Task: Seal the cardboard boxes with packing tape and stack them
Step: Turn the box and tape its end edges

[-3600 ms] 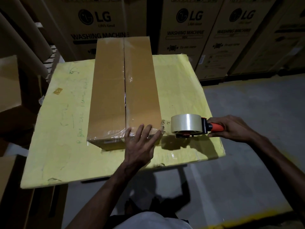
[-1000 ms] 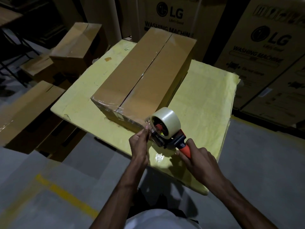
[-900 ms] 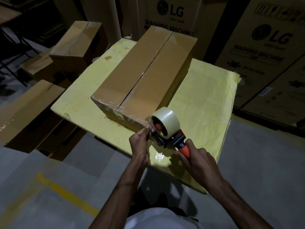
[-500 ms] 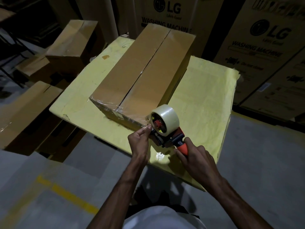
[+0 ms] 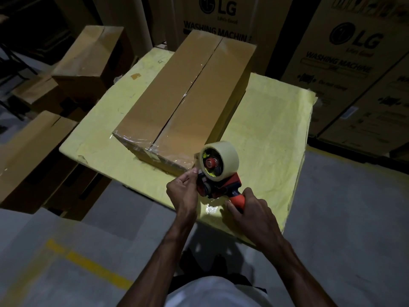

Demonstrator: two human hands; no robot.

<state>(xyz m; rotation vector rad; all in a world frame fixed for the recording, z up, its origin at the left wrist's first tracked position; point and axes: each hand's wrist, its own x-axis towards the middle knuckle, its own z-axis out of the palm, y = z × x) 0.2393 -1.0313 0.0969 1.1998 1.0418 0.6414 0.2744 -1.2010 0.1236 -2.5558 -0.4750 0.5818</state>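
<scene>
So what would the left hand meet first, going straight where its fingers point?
Likely the taped near corner of the cardboard box, just beyond the left hand; the tape dispenser sits close beside, depth unclear.

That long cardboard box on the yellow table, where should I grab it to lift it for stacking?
Probably grip the box by its two long side walls near mid-length, one hand from each side. It lies flat and runs away from you, so a near-end grip would leave the far end tipping. Set down the tape dispenser first.
</scene>
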